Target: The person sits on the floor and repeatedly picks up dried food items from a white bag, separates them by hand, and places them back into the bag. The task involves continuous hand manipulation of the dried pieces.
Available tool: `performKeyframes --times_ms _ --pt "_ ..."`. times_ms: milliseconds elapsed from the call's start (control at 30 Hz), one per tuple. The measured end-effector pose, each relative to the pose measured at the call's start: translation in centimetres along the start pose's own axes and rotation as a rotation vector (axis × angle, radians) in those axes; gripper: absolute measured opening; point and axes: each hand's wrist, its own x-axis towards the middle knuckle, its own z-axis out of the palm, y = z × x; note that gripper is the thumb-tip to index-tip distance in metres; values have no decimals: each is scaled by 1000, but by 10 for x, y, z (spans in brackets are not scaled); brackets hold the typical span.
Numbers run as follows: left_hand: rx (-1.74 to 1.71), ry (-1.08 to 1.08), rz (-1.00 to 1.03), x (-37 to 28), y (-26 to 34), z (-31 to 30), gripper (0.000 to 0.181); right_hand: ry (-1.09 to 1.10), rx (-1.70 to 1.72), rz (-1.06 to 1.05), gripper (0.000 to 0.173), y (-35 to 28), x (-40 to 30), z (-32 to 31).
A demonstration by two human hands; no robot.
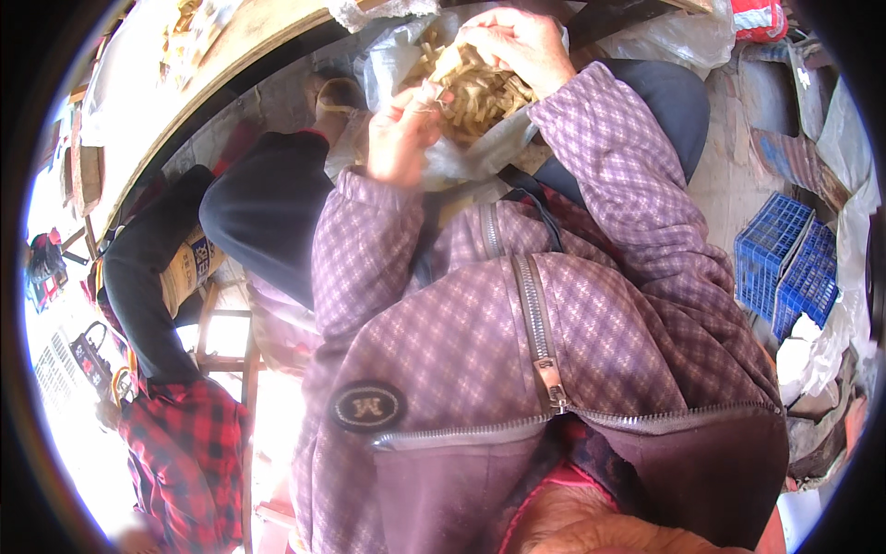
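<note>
In front of me, at the top of the head view, a clear plastic bag [460, 161] stands open between my knees. It is filled with pale yellow, folded strip-like pieces [488, 107]; I cannot tell their material. My right hand [522, 52] pinches the upper end of one pale piece [448, 62] over the bag. Just below and to the left is my left hand [405, 135], slightly blurred, its thumb and fingers closed at the lower end of that piece. Something whitish shows at the left fingertips, too blurred to name.
A wooden tabletop [159, 131] curves along the upper left. Another person in a red-and-black checked shirt [190, 457] sits close on my left. Blue plastic baskets [779, 260] stand on the floor to my right, near clear plastic sheeting [855, 256]. A red package [758, 19] lies at upper right.
</note>
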Motion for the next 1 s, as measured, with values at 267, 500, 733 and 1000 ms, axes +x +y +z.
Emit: performKeyframes --times_ms 267,500,733,1000 --pt "-348 -367 -151 1 -6 -15 22 -321 329 331 19 -21 -21 22" --pt "85 -102 81 -8 38 -6 21 -210 528 333 13 -48 -5 22" --pt "735 40 643 23 151 9 26 -124 240 -263 19 -111 73 20" --pt "776 116 793 42 129 4 20 78 -174 -221 23 -103 64 22"
